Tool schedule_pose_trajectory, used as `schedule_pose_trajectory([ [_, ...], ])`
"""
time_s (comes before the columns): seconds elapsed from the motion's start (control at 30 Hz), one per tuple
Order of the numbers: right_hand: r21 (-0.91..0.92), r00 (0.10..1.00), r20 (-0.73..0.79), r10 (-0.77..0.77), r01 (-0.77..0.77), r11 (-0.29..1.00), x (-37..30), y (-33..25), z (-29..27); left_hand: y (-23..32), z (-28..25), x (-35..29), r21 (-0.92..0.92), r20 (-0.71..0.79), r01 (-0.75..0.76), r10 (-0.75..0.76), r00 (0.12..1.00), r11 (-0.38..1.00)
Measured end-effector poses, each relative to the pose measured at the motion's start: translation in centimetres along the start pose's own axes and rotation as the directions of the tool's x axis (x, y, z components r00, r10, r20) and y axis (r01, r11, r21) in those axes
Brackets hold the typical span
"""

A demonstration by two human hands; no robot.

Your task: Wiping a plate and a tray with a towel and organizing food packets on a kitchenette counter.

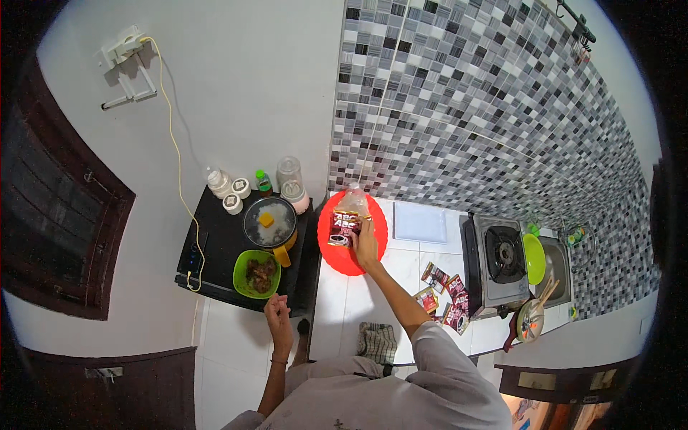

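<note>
My right hand [366, 246] grips a strip of dark red and brown coffee sachets [341, 230] over a round red tray [350, 266] with a scalloped edge. Behind the sachets stands a clear plastic bag or container [354, 199], partly hidden. My left hand [279, 319] hovers just in front of a green square bowl [242, 286], its fingers loosely curled and nothing visible in them. Brown lumps of food [261, 275] lie in the bowl. Several more sachets [456, 299] are spread on the white tiled counter to the right of my right arm.
Beside the bowl, a pot [248, 228] holds white contents and a yellow piece, next to a yellow mug [282, 255]. Jars and bottles [231, 188] line the black cabinet's back. A gas stove [504, 252], sink [558, 266], white tray [420, 221] and checked cloth [377, 342] are rightward.
</note>
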State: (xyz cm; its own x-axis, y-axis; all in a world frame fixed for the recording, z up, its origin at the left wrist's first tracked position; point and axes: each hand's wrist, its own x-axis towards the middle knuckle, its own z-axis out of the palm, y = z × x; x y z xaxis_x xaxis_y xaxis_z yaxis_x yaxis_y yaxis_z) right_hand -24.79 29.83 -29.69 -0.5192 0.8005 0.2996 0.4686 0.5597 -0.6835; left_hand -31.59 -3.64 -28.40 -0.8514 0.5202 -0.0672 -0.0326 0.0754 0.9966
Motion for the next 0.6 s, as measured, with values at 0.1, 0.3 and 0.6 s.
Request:
schedule_pose_trajectory([
  [0.1, 0.034, 0.998, -0.055, -0.015, 0.017, 0.999, -0.2, 0.9, 0.1, 0.2, -0.2, -0.5, -0.017, 0.004, 0.014, -0.013, 1.0, 1.0],
  [0.3, 0.108, 0.991, -0.132, -0.007, 0.021, 0.994, -1.6, 1.6, 0.6, -0.6, -0.9, -1.0, 0.008, -0.008, 0.023, -0.023, 1.0, 1.0],
  [0.6, 0.185, 0.992, -0.128, -0.022, 0.046, 0.982, -3.6, 0.7, 0.7, -0.8, -0.2, -1.0, 0.008, 0.023, 0.029, -0.029, 0.999, 1.0],
])
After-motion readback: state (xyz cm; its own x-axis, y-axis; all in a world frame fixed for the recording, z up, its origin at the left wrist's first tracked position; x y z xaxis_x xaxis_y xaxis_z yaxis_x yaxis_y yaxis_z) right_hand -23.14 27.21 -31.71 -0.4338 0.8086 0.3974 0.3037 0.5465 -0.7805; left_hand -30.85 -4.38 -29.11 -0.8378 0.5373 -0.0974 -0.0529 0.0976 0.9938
